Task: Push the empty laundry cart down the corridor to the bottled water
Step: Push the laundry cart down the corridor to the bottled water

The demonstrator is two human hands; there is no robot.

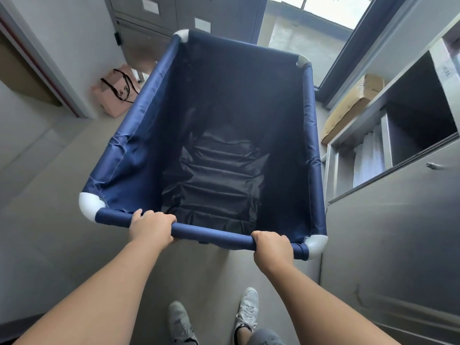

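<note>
Both hands are gripping the near rail of the laundry cart (214,135): left hand (150,226) near the near-left white corner, right hand (272,247) near the near-right one, fingers of each curled closed over the fabric-sleeved bar. Cart is sitting empty; only creased dark lining is showing at its bottom. A pink paper bag (115,92) is standing on the floor left of the cart, a long cardboard box (353,108) leaning right of it, grey metal cabinets (388,220) close along its right side. No bottled water is showing anywhere. Judging so: grip is set, cart is pointing ahead, most of the run is remaining.
</note>
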